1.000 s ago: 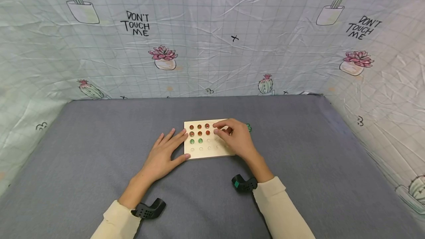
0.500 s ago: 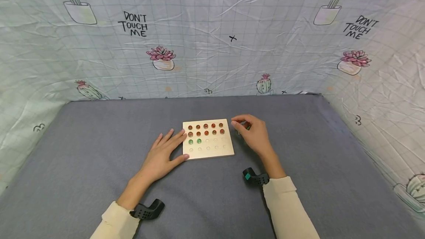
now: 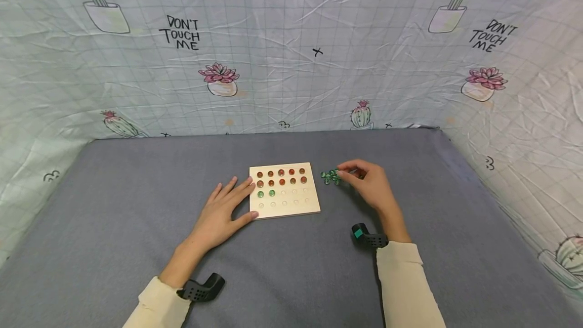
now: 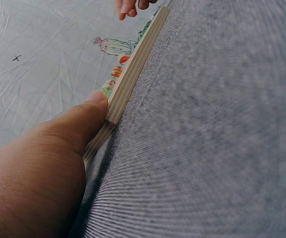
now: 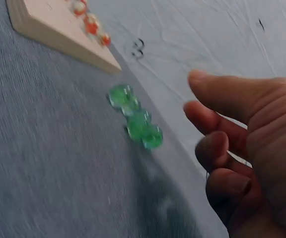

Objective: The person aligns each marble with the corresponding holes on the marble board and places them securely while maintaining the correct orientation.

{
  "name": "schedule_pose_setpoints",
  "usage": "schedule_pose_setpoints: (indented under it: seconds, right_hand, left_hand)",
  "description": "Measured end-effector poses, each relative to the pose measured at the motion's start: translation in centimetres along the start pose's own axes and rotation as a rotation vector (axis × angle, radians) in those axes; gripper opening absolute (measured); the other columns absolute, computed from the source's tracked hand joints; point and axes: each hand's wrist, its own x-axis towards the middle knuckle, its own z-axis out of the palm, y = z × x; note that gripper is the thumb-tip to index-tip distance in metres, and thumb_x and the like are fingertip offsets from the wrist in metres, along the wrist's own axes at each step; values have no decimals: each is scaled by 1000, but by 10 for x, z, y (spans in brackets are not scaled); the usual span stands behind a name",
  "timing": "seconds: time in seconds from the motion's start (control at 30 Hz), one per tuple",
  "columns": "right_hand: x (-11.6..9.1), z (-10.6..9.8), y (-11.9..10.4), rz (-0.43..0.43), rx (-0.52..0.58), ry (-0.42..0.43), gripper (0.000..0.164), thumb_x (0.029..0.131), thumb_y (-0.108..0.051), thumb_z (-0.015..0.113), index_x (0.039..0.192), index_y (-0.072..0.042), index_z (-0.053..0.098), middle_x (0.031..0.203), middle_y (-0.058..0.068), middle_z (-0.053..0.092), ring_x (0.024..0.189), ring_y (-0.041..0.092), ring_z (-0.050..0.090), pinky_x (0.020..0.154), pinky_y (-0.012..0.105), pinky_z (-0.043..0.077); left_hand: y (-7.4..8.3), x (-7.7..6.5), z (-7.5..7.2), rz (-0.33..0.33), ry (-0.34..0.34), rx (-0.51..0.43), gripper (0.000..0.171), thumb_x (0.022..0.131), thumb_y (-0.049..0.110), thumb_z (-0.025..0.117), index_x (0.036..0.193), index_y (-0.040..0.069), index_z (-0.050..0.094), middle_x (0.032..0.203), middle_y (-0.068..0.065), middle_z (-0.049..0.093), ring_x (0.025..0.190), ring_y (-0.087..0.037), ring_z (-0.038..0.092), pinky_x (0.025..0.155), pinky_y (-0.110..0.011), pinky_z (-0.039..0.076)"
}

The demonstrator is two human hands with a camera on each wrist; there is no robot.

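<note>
A pale wooden board (image 3: 284,206) lies on the table with rows of shallow round hollows. Red-and-orange marbles (image 3: 282,182) fill its two far rows, and two green marbles (image 3: 272,193) sit at the left of the third row. My left hand (image 3: 223,214) rests spread at the board's left side, with thumb and fingertips on its edge. Right of the board is a cluster of loose green glass marbles (image 5: 138,124). My right hand (image 3: 371,183) hovers at this cluster, thumb and fingers loosely bent with a gap between them. Nothing shows between them in the right wrist view.
A grey cloth (image 3: 282,272) covers the table. Behind it hangs a pale printed curtain (image 3: 282,65), which continues down both sides. Each wrist carries a black camera mount (image 3: 202,287).
My right hand has moved from over the board's top right to the green marbles on the right, uncovering the full red-and-orange rows. The left hand stays at the board.
</note>
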Motion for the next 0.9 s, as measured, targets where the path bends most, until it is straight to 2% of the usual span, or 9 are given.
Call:
schedule_pose_setpoints:
  seconds: [0.13, 0.37, 0.9]
  right_hand:
    - [-2, -5, 10, 10, 20, -48, 21, 85, -23, 75, 102, -10, 74, 86, 5, 66, 62, 20, 48, 48, 26, 38]
    - [-4, -1, 15, 51, -12, -120, 20, 82, -22, 78, 100, -15, 75, 85, 1, 66, 60, 19, 52, 50, 27, 41]
    - [-4, 1, 15, 70, -106, -120, 16, 82, -19, 78, 97, -15, 74, 82, 1, 65, 57, 18, 51, 50, 28, 40]
  left_hand:
    - [0, -1, 1, 3, 7, -1, 69, 89, 48, 64, 146, 15, 44, 150, -3, 39, 140, -34, 26, 113, -55, 11]
    - [0, 0, 0, -5, -14, -5, 70, 89, 48, 64, 147, 16, 42, 151, -2, 37, 141, -32, 24, 114, -53, 9]
    - [0, 1, -1, -7, -19, -2, 70, 89, 47, 64, 147, 15, 42, 151, -2, 37, 141, -32, 24, 114, -53, 9]
